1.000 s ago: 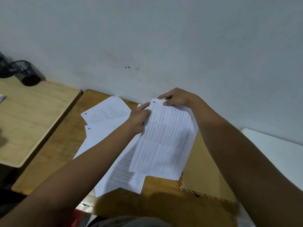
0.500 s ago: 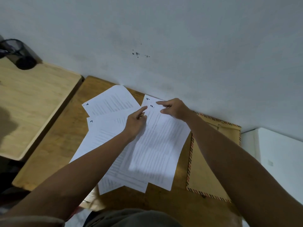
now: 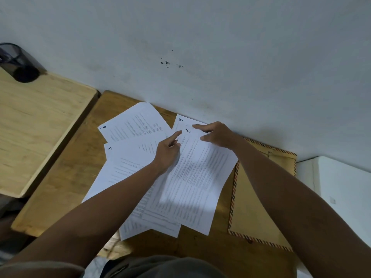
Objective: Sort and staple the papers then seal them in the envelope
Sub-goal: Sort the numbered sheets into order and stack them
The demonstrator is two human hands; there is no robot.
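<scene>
On the desk (image 3: 66, 177): several printed papers lie spread in a loose fan, overlapping each other, close to the wall (image 3: 220, 47).
Top sheet (image 3: 198, 177): it lies over the other papers, a little tilted, with a handwritten mark near its upper left corner; both hands are on its upper part.
Sheet marked 4 (image 3: 179, 121): only its upper corner shows from under the top sheet, touching the foot of the wall.
Sheet marked 3 (image 3: 124, 159): it lies left of the top sheet and partly under the left forearm.
Sheet at the back left (image 3: 136, 123): it carries a handwritten figure in its corner that I cannot read for sure; the sheet marked 3 covers its lower edge.
Left hand (image 3: 167, 151): the index finger is stretched out and its tip touches the upper left corner of the top sheet; the other fingers are curled loosely, and I cannot tell if they pinch the edge of the paper.
Right hand (image 3: 217, 135): it rests on the upper right part of the top sheet, fingers extended toward the left and lying on the paper, not gripping it.
Envelope (image 3: 259, 197): brown, with a striped border, it lies flat on the desk to the right of the papers, partly under the right forearm; the top sheet overlaps its left edge.
Pen holder (image 3: 19, 63): a dark mesh cup stands on a lighter second desk (image 3: 36, 125) at the far left, well apart from the papers.
</scene>
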